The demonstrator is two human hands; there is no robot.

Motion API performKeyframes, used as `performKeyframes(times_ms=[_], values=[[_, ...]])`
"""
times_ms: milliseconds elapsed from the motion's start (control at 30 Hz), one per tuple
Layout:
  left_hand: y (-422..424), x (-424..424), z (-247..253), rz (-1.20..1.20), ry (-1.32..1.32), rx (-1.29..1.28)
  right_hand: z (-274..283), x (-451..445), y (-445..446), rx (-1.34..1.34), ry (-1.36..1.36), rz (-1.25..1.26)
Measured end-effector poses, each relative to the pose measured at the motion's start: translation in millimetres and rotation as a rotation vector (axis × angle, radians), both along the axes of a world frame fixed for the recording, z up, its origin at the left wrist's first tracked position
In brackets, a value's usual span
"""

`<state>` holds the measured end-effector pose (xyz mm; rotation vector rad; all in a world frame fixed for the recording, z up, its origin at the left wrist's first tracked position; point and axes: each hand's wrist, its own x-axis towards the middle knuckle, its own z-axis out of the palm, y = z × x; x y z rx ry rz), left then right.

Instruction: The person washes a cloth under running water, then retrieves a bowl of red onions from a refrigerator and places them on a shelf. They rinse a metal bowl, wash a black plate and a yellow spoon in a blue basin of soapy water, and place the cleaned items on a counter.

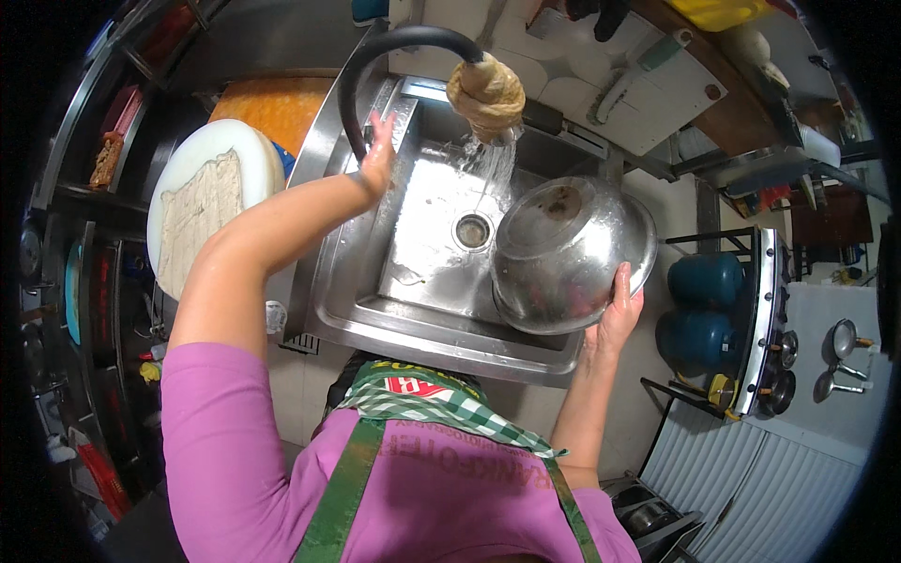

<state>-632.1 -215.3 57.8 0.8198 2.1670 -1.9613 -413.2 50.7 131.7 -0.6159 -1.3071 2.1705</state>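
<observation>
My right hand (619,310) grips the rim of a large stainless steel bowl (556,260), thumb on its outer side. The bowl is tilted over the right side of a stainless steel sink (433,246), its dark-spotted base facing up and its inside hidden. My left hand (380,158) is at the sink's back left, fingers apart, beside the foot of a black curved faucet hose (352,91); whether it touches the hose is unclear. Water (493,169) runs from the spout, which is wrapped in a knotted tan cloth (487,91), towards the drain (472,231).
Left of the sink stands a round white block (264,165) with a beige cloth (200,218) on it. A knife (609,98) hangs on the back wall. To the right are blue gas cylinders (704,278) beneath a stove (764,317), and several hanging pans (843,341).
</observation>
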Motion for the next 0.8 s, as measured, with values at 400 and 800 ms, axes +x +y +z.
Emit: performKeyframes(times_ms=[400,800], values=[[9.5,132.7,-75.2,0.416,-0.795,1.241,-49.3,27.6,43.0,0.507,-0.030,0.273],[-88.8,265.2,-16.9,0.243,-0.800,1.362,8.8,5.4,-53.4,0.580,-0.045,-0.026]])
